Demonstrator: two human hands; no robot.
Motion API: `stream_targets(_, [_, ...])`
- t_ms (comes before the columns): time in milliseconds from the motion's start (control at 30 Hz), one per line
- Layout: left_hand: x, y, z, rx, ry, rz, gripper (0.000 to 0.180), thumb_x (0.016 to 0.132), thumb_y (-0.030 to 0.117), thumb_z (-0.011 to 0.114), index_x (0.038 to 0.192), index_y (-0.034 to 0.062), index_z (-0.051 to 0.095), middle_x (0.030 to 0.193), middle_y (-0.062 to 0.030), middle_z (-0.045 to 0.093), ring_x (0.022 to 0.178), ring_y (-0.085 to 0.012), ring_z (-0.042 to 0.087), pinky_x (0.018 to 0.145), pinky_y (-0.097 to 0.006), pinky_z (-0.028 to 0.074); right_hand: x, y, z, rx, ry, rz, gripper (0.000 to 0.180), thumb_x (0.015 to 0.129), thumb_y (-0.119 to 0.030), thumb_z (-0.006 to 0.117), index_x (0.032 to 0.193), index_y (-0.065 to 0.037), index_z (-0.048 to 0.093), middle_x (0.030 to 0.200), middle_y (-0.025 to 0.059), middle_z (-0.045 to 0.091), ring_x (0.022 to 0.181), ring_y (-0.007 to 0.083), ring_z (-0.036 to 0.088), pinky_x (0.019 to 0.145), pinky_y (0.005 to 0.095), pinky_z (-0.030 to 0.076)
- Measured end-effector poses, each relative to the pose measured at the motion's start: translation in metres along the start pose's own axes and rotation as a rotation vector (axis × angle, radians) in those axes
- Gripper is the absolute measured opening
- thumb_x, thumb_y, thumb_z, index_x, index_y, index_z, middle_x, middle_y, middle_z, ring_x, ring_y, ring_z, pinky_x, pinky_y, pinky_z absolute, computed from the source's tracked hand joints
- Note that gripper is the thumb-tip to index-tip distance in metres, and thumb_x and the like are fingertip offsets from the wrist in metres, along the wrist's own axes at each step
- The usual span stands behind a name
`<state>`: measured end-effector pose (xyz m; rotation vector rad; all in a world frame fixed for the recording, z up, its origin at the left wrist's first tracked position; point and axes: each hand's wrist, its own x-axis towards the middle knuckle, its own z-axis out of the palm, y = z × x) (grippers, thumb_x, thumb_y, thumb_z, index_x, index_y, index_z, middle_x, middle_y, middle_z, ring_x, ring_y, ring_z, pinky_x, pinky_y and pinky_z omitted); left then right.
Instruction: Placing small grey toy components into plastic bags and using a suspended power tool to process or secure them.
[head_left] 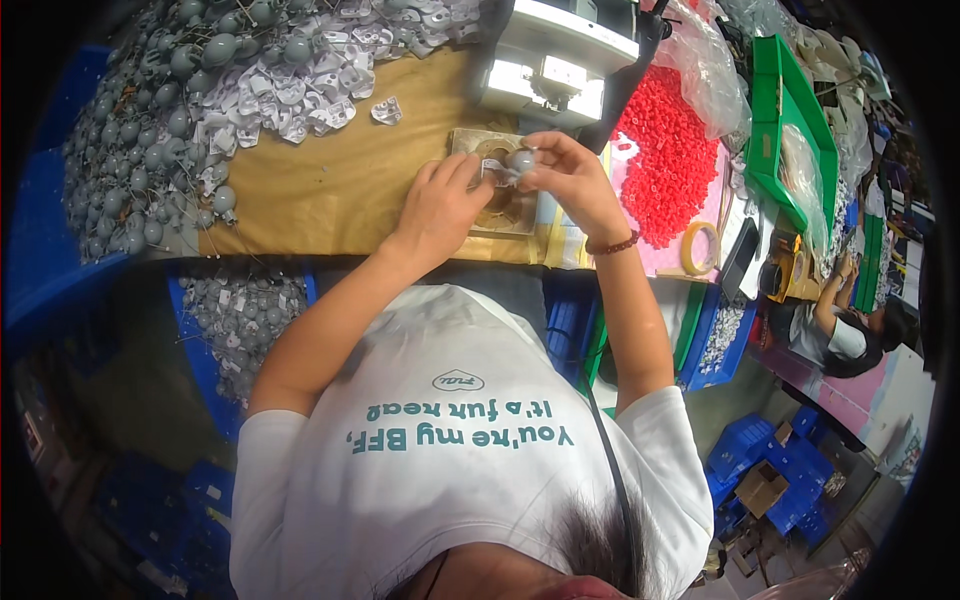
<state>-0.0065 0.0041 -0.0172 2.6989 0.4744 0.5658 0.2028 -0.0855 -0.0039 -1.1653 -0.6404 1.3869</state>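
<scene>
My right hand [575,180] pinches a small grey ball-shaped part [520,160] between thumb and fingers. Close beside it, my left hand [443,205] has its fingertips closed on a small white plastic piece [490,168], which meets the grey part. Whether the two are joined, I cannot tell. Both hands are above a square, worn fixture plate [515,217] with a round recess, lying at the table's near edge. A white machine [560,75] stands just behind the plate.
Grey ball parts with thin wires [130,150] are heaped at the left, beside white plastic pieces [300,95]. Small red parts [668,165], a tape roll [699,248] and a green tray [785,130] lie right. A blue bin [205,350] stands below. Another person [840,335] sits far right.
</scene>
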Motion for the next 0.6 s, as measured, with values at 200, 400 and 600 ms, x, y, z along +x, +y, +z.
stream_targets(200, [-0.001, -0.004, 0.002, -0.029, 0.02, 0.005, 0.038, 0.074, 0.001, 0.065, 0.112, 0.0068, 0.066, 0.122, -0.0156, 0.06, 0.118, -0.033, 0.055, 0.096, -0.044, 0.044, 0.007, -0.016, 0.021, -0.858, 0.081, -0.063, 0.038, 0.08, -0.006, 0.075, 0.116, 0.0, 0.064, 0.091, 0.007, 0.068, 0.083, 0.0133, 0.065, 0.077, 0.0278, 0.053])
stream_targets(400, [0.002, -0.002, -0.001, -0.037, -0.001, -0.031, 0.035, 0.074, 0.004, 0.068, 0.109, 0.0072, 0.066, 0.119, -0.0141, 0.061, 0.117, -0.0324, 0.056, 0.094, -0.044, 0.046, 0.016, -0.006, 0.02, -1.1, 0.05, -0.312, 0.043, 0.078, -0.011, 0.078, 0.117, -0.002, 0.065, 0.094, 0.0125, 0.06, 0.081, 0.024, 0.061, 0.075, 0.0333, 0.053])
stream_targets(600, [0.022, 0.009, -0.008, -0.098, -0.094, -0.243, 0.048, 0.076, 0.01, 0.071, 0.122, 0.0127, 0.059, 0.121, -0.013, 0.06, 0.115, -0.0309, 0.057, 0.095, -0.042, 0.046, 0.014, 0.005, 0.022, -1.105, 0.164, -0.358, 0.054, 0.079, -0.013, 0.077, 0.129, -0.007, 0.058, 0.1, 0.0116, 0.059, 0.081, 0.0235, 0.06, 0.075, 0.0326, 0.052])
